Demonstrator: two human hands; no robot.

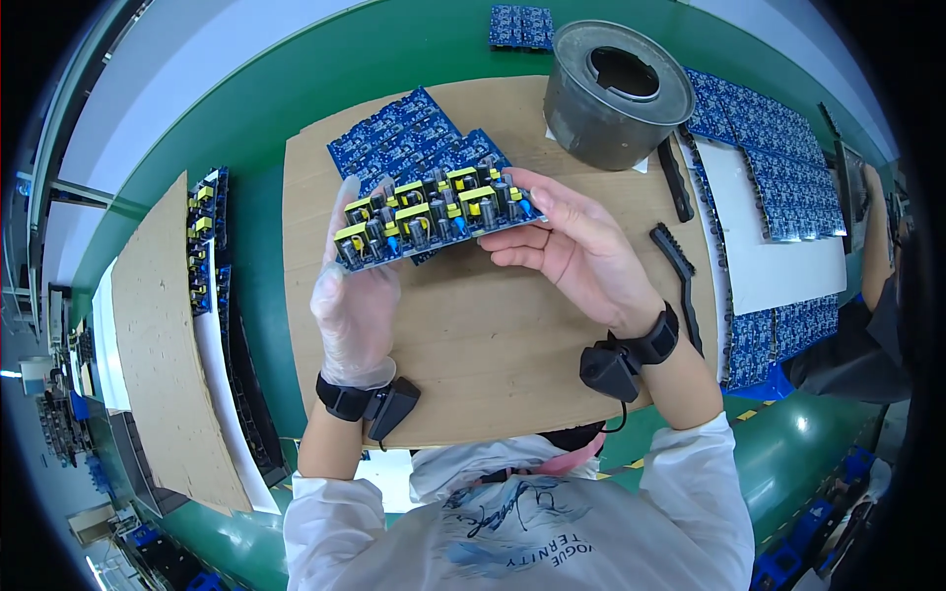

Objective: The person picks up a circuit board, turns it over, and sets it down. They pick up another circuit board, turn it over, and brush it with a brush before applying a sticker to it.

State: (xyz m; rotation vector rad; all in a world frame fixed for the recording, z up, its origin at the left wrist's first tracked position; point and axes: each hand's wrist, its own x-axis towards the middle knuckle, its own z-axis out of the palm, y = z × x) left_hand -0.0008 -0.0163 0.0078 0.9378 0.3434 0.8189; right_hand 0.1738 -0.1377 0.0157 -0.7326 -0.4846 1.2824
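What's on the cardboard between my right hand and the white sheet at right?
The head view shows a black brush and another black tool there.

Glossy green floor [803,424], yellow floor markings [746,416], green benchtop [266,113], metal frame [84,190] at left

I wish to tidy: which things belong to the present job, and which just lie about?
Likely in the job:
populated circuit board, held by left hand and right hand
blue circuit boards behind it

Seemingly just lying about:
black bristle brush
grey metal canister
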